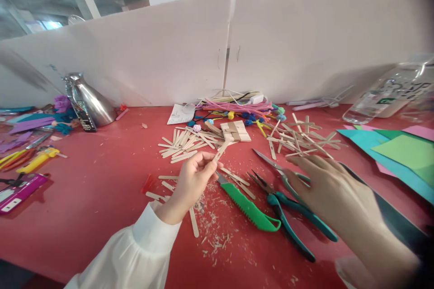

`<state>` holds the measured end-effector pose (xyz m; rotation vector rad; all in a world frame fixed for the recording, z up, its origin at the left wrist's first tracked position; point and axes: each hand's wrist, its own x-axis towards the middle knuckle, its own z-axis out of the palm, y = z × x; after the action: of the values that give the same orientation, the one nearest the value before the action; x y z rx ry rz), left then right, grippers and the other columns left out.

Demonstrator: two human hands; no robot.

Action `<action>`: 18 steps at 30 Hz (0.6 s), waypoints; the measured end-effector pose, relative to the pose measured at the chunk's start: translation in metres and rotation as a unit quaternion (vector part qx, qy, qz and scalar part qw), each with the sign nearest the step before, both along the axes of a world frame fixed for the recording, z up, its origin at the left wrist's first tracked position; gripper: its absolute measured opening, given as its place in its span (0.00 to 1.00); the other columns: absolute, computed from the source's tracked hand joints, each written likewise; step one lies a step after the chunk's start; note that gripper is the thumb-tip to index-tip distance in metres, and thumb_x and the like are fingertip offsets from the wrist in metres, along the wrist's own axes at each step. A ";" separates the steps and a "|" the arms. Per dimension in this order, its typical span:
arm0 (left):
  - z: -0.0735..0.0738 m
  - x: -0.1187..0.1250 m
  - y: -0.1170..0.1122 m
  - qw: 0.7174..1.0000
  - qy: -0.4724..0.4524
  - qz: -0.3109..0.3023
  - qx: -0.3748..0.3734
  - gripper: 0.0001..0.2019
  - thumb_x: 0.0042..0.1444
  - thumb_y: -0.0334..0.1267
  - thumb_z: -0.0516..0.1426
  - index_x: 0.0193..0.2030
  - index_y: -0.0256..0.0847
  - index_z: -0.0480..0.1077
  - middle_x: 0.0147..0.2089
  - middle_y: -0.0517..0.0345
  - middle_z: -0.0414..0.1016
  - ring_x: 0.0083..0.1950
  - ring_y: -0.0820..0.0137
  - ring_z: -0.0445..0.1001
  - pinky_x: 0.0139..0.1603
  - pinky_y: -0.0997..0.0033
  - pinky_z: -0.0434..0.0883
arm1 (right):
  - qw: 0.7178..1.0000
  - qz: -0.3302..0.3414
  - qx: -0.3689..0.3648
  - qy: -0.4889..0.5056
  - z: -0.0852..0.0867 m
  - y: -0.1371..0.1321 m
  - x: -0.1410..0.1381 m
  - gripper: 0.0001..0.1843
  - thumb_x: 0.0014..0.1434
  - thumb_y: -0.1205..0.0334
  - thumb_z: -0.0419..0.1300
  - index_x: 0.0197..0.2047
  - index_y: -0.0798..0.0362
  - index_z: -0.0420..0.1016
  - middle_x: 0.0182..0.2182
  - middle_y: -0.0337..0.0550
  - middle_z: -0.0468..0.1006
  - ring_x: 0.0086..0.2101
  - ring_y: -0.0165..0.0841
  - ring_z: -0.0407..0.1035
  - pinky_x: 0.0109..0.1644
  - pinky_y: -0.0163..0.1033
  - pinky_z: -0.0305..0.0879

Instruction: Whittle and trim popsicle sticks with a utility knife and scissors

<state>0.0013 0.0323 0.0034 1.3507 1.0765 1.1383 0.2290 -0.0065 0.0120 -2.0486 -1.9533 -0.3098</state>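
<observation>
My left hand point(197, 176) pinches a flat wooden craft stick point(222, 149), tilted up and away, with a small slot cut near my fingers. My right hand point(330, 187) is above the scissors point(270, 159), its fingers stretched forward and partly hiding the handles. Whether it touches them I cannot tell. Between my hands lie a green-handled utility knife point(249, 207) and pliers point(283, 214) with dark teal handles, jaws pointing away. Wood shavings point(217, 235) are scattered below my left hand, beside a few loose sticks point(237, 182).
Craft-stick piles point(185, 144) and a taped bundle point(236, 131) lie ahead, before pipe cleaners point(233, 104). A steel jug point(91, 101), yellow glue gun point(39, 160) and purple box point(23, 193) stand left. Right are coloured sheets point(400, 153) and a plastic bottle point(376, 92). White panels point(152, 54) border the back.
</observation>
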 end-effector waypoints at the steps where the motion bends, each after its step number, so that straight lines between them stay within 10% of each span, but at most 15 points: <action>1: -0.001 0.002 -0.002 1.000 -0.006 -0.009 -0.008 0.07 0.52 0.39 0.55 0.32 0.36 0.66 0.32 0.55 0.76 0.24 0.77 0.69 0.29 0.74 0.68 | 0.999 0.047 0.006 0.027 -0.003 -0.002 -0.008 0.15 0.57 0.53 0.51 0.40 0.52 0.72 0.40 0.51 0.76 0.41 0.46 0.70 0.35 0.44 0.66; 6: -0.004 0.009 -0.010 0.999 -0.019 -0.037 -0.022 0.07 0.55 0.40 0.54 0.33 0.37 0.64 0.32 0.54 0.77 0.32 0.73 0.73 0.38 0.71 0.70 | 0.963 0.236 -0.117 0.059 -0.025 -0.010 -0.050 0.20 0.50 0.54 0.59 0.46 0.53 0.71 0.37 0.50 0.78 0.38 0.45 0.72 0.39 0.47 0.69; 12: 0.000 0.006 -0.012 1.000 0.009 -0.029 -0.004 0.05 0.56 0.38 0.53 0.35 0.38 0.63 0.33 0.54 0.77 0.26 0.76 0.69 0.31 0.73 0.68 | 0.929 0.168 -0.147 0.294 -0.018 -0.011 -0.049 0.20 0.55 0.60 0.48 0.49 0.57 0.66 0.40 0.51 0.76 0.38 0.41 0.72 0.41 0.44 0.67; 18: -0.002 0.012 -0.022 0.992 -0.027 -0.102 -0.062 0.06 0.54 0.38 0.54 0.34 0.39 0.60 0.36 0.54 0.75 0.29 0.74 0.72 0.35 0.71 0.70 | 0.746 0.078 -0.168 0.639 -0.008 -0.011 -0.043 0.10 0.55 0.55 0.48 0.31 0.51 0.65 0.19 0.34 0.67 0.21 0.31 0.65 0.24 0.34 0.61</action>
<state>0.0128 0.0105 0.0016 1.2923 0.9314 0.9375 0.1860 -0.0174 0.0035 -1.4248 -1.2132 1.2466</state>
